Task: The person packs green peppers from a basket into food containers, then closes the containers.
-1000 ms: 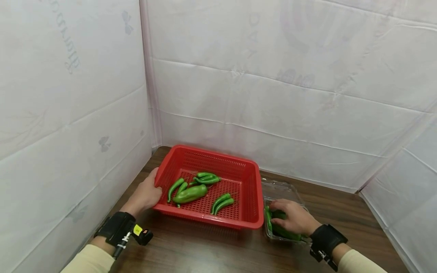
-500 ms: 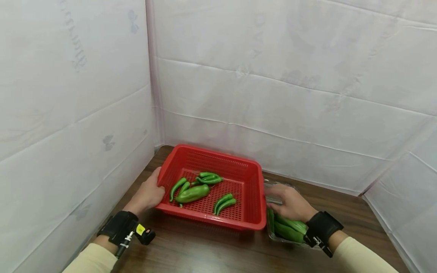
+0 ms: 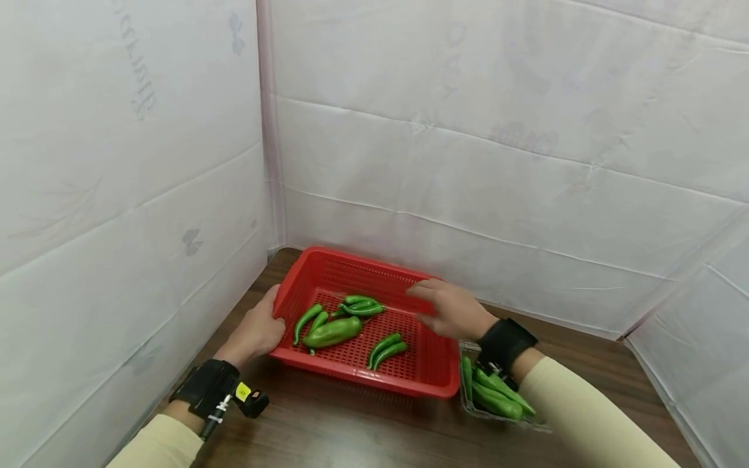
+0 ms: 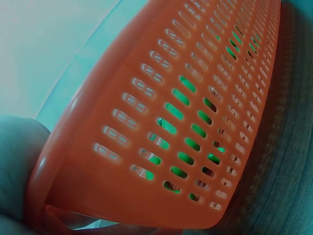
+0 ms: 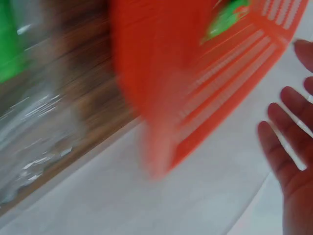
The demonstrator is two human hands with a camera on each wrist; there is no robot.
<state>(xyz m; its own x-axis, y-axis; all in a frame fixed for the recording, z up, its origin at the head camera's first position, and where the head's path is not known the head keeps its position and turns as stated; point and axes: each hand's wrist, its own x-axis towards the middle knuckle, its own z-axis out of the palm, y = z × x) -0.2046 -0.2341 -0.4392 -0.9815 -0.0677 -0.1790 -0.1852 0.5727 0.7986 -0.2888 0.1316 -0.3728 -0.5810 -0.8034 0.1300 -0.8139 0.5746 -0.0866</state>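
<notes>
The red slotted plastic basket (image 3: 430, 361) is the biggest thing in front of me, sitting flat on the dark wooden table (image 3: 328, 429) in the corner of the white padded walls. My left hand (image 3: 257, 331) grips its left rim, thumb curled over the edge and fingers under the lip, as the left wrist view also suggests. I judge it light and fairly stiff, though thin slotted walls like these flex if squeezed mid-span, so the rolled rim near a corner is the place to hold it. The plastic looks smooth, likely a little slick.

My right hand (image 3: 447, 309) hovers over the right part of the basket, fingers spread and relaxed, holding nothing; the right wrist view, though blurred, shows the open palm.

Just right of the basket lies a clear plastic clamshell tray (image 3: 529, 424), half hidden by my forearm, with a few long green peppers (image 3: 494, 398) in it. It looks flimsy and crackly, best lifted from beneath.

Inside the basket, the large green pepper (image 3: 332, 331) lies left of centre, firm, waxy, light; I would pinch it round the thick middle. Around it lie small green chillies (image 3: 384, 348), slender and glossy, easily bruised, best taken by the body rather than the stalk
</notes>
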